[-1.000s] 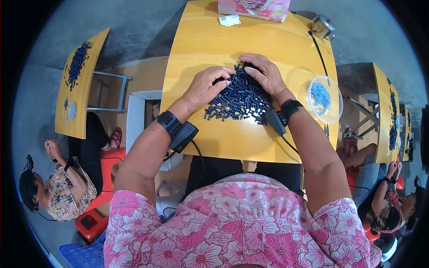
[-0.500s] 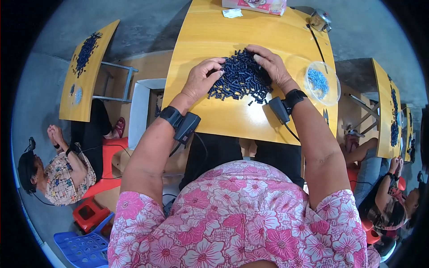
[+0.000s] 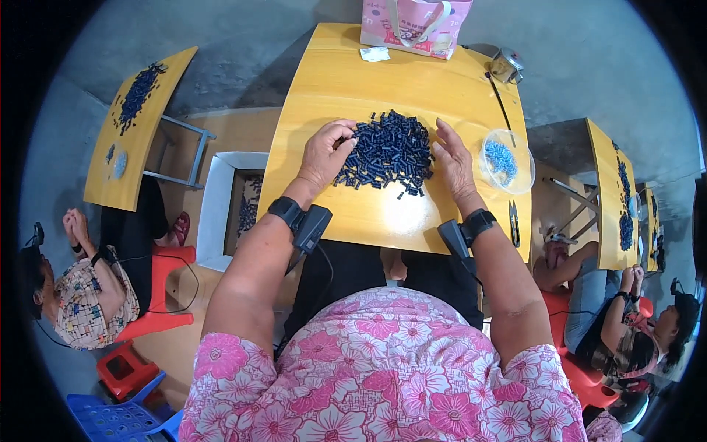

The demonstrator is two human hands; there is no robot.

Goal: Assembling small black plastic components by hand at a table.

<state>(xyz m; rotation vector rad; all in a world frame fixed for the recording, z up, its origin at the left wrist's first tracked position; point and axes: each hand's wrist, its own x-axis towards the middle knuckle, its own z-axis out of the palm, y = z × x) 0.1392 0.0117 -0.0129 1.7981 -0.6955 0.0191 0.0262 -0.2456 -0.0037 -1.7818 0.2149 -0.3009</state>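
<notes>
A heap of small dark blue, short tube-shaped pieces (image 3: 388, 151) lies on the yellow table (image 3: 324, 88) in front of me. At the heap's left edge is my left hand (image 3: 324, 155), its fingers bent and its thumb apart, touching the outer pieces; nothing shows in its grasp. My right hand (image 3: 455, 163) stands on edge just right of the heap, fingers loosely stretched and holding nothing. Further right sits a round clear plastic tub (image 3: 525, 177) with small light blue bits inside. Small black snips (image 3: 514, 223) rest near the table's right front edge.
At the back stand a pink paper bag (image 3: 442, 43) and a lidded metal mug (image 3: 507, 66), with a white slip (image 3: 375, 54) nearby. A black rod (image 3: 501, 102) lies along the right side. An open white box (image 3: 213, 243) is below left. People sit at side tables.
My right hand has come off the heap's far right side and moved nearer me, beside it. The left hand stays at the left edge. The view has shifted, showing more of the bag.
</notes>
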